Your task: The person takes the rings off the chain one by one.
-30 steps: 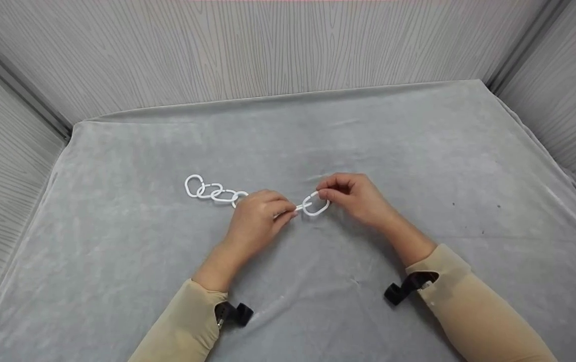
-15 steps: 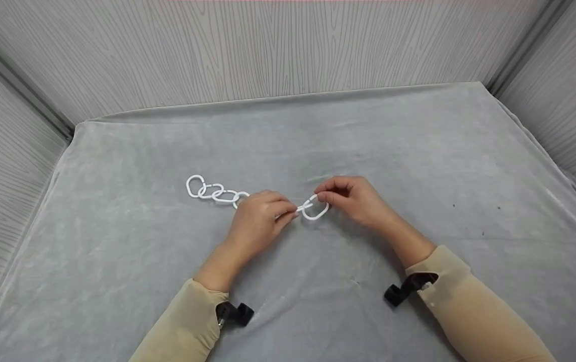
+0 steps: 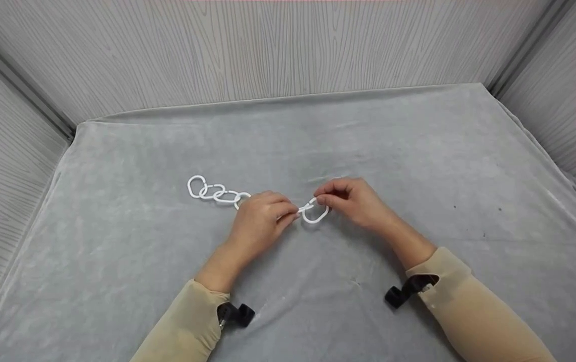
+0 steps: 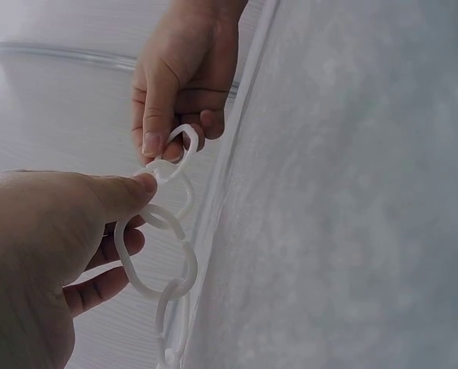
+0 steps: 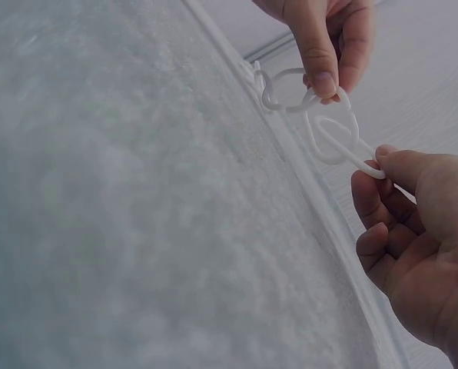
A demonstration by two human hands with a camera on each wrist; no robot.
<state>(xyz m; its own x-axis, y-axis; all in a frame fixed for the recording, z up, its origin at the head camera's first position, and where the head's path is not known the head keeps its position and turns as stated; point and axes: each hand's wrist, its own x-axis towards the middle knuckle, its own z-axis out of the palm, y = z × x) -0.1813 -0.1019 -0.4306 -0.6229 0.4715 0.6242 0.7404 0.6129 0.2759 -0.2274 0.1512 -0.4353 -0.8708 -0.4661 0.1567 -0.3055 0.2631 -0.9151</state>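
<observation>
A chain of several white plastic links (image 3: pixel 225 202) runs slantwise across the grey cloth, its far-left end lying flat. My left hand (image 3: pixel 261 217) covers the middle of the chain and pinches one link (image 5: pixel 353 115) between thumb and fingers. Through that link passes the end link (image 3: pixel 312 222), whose upper side my right hand (image 3: pixel 360 203) pinches between thumb and forefinger. In the left wrist view more links (image 4: pixel 123 254) hang below my left thumb. The right wrist view shows the end link crossing inside the neighbouring one. My right fingertips hide part of the end link.
Grey cloth (image 3: pixel 418 151) covers the table, with a few small dark specks to the right. Pale wood-grained panels (image 3: pixel 288 50) stand behind and at both sides. A black wrist device (image 3: pixel 237 314) sticks out from each beige sleeve (image 3: pixel 182 322).
My right hand has come slightly down and left, and the end link has tilted lower with it. My left hand keeps its grip, nearly in place.
</observation>
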